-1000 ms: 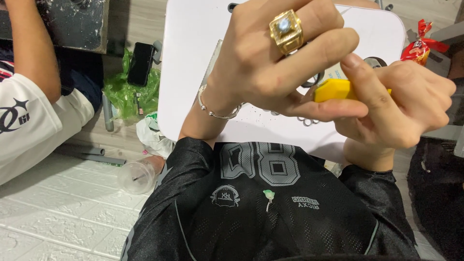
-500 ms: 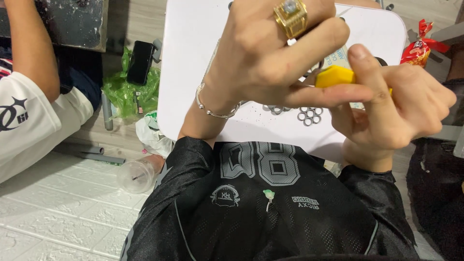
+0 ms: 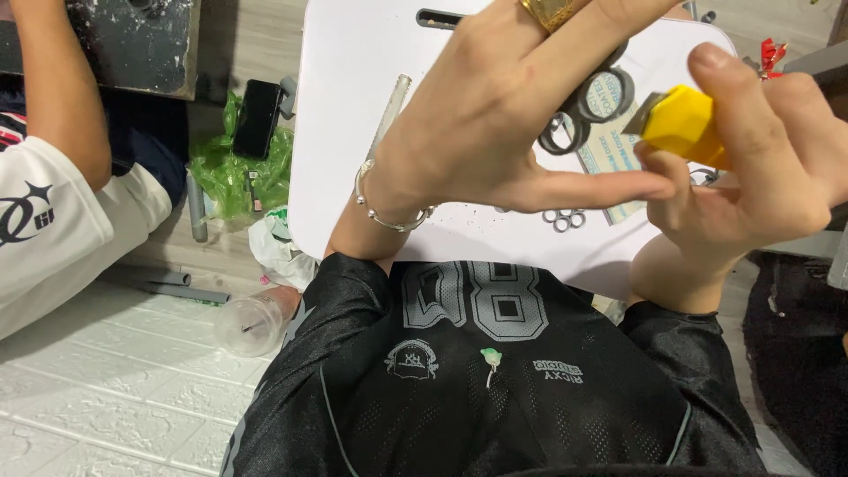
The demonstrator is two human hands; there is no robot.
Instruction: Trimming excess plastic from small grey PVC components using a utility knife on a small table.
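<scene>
My right hand (image 3: 760,168) grips a yellow utility knife (image 3: 680,124), thumb on top, its grey metal tip pointing left. My left hand (image 3: 521,115), with a gold ring and a silver bracelet, is spread just left of it. Its thumb reaches toward my right fingers under the knife, and its other fingers are lifted above. Both hands hover over a white table (image 3: 353,132). Under them lie black rings (image 3: 601,97), a few small metal rings (image 3: 563,218), a printed sheet (image 3: 618,150) and a grey rod (image 3: 389,115).
Another person's arm in a white sleeve (image 3: 53,212) is at the left beside a dark tray (image 3: 132,44). On the floor are a black phone (image 3: 258,117) on a green bag (image 3: 221,168), grey tubes (image 3: 177,287) and a clear cup (image 3: 249,325).
Both hands have come up closer to the camera. My left fingers, which lay over the yellow knife, have lifted off it, and the knife's metal tip now shows.
</scene>
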